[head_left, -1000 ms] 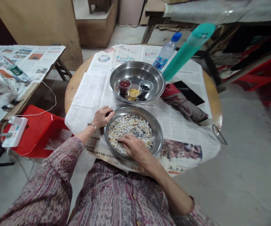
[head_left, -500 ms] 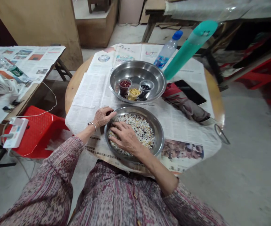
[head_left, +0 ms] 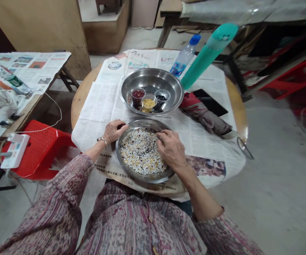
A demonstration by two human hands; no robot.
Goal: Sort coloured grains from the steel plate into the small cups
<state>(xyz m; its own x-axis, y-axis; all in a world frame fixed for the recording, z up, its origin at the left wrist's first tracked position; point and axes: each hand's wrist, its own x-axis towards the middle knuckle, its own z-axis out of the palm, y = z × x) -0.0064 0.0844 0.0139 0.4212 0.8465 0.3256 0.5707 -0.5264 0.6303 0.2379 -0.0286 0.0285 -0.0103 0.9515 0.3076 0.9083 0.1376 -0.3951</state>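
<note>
A shallow metal dish (head_left: 178, 156) stands on the newspaper in front of me. White grains mixed with yellow, black and dark red beans (head_left: 142, 152) cover its bottom. My left hand (head_left: 112, 131) grips the dish at its upper left rim, thumb along the edge. Inside the right part, my right hand (head_left: 171, 146) touches the mix with loosely bent fingers, slightly apart. Behind it, a larger metal basin (head_left: 153, 75) contains a cup of red beans (head_left: 137, 96), a cup of yellow beans (head_left: 149, 103) and a cup of black beans (head_left: 161, 98).
The round table (head_left: 82, 101) is spread with newspaper. A water bottle (head_left: 183, 58), a tall green cylinder (head_left: 208, 56), a dark tablet (head_left: 211, 102) and a folded umbrella (head_left: 206, 117) lie or stand to the right. At left are a red stool (head_left: 43, 145) and a power strip (head_left: 15, 151).
My right hand has swept from the left part of the dish across to the right side, uncovering the grains at left. The left hand stays at the rim. The view shifted slightly.
</note>
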